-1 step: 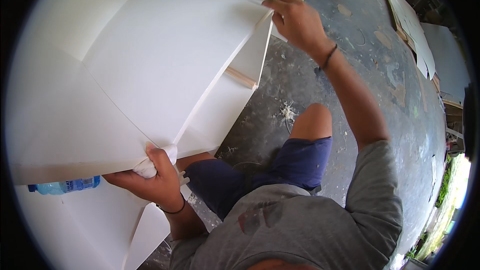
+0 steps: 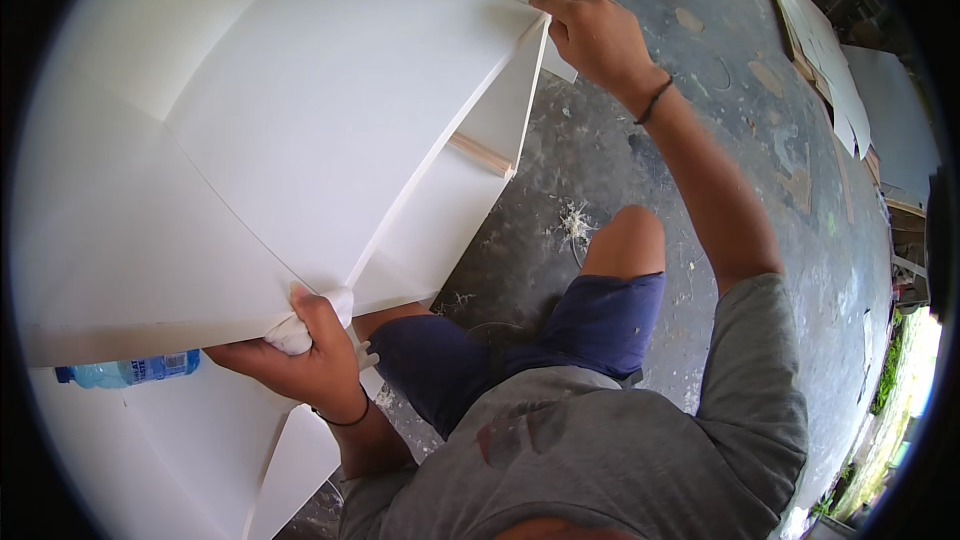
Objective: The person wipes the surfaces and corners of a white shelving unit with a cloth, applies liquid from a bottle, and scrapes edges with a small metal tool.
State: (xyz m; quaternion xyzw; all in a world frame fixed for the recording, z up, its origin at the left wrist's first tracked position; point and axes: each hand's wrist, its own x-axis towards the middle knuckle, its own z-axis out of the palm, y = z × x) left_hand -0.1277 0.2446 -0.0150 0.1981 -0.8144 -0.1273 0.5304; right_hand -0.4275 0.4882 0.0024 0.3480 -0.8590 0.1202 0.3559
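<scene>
Gripping a white cloth (image 2: 289,336) in the left hand (image 2: 322,360) at the near corner of the white panel (image 2: 320,130) between both hands, with the right hand (image 2: 598,38), impossible to tell if closed on anything, just shifted slightly at the far corner, likely readjusting contact.

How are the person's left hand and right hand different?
The left hand grips a crumpled white bundle, while no such bundle shows in the right hand. The left hand is at the near corner of the white panel, close to the body; the right hand is stretched out to the panel's far corner. Both have a dark band at the wrist.
</scene>
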